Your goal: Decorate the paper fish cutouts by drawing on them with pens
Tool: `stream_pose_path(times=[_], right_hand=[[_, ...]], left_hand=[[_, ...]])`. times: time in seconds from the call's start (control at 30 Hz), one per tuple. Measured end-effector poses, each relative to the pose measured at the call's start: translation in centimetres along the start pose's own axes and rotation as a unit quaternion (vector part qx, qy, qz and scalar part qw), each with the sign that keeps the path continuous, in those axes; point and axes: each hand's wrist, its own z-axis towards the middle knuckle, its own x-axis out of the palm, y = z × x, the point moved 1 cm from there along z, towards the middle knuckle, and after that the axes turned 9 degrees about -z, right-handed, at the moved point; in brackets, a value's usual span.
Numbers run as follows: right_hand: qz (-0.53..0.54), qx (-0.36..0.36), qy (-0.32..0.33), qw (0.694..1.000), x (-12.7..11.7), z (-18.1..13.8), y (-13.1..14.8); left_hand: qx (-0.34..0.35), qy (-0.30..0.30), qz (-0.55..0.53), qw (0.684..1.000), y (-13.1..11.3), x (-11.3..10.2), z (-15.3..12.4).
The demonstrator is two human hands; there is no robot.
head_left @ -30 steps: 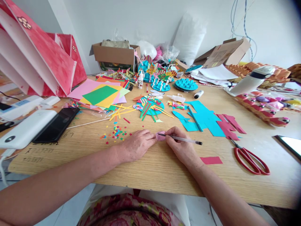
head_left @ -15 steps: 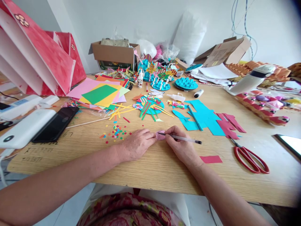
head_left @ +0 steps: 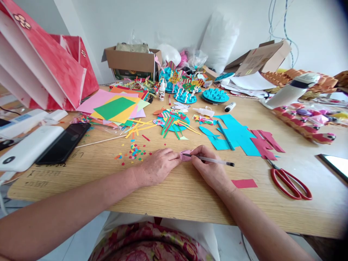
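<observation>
Left of the red scissors (head_left: 290,183), on a littered wooden table (head_left: 176,195) by a white wall (head_left: 163,21), right hand (head_left: 210,168) pinches a pen (head_left: 214,160), left hand (head_left: 157,166) pins pink paper (head_left: 186,156); scribbles (head_left: 46,173) illegible.

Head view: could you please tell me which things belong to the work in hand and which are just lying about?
In use: pink paper piece, held by the left hand; pen, in the right hand.
Lying about: red scissors, black phone, glue bottle, coloured sheets.
</observation>
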Motion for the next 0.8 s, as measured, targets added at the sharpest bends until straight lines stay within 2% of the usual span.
stream_pose_path(times=[0.37, 0.8], right_hand=[[0.015, 0.012, -0.025, 0.999, -0.2, 0.11, 0.28], [0.005, 0.003, -0.006, 1.0, 0.03, 0.05, 0.3]], left_hand=[[-0.006, 0.015, -0.001, 1.0, -0.01, -0.14, 0.02], [0.004, 0.003, -0.009, 1.0, -0.03, -0.16, 0.05]])
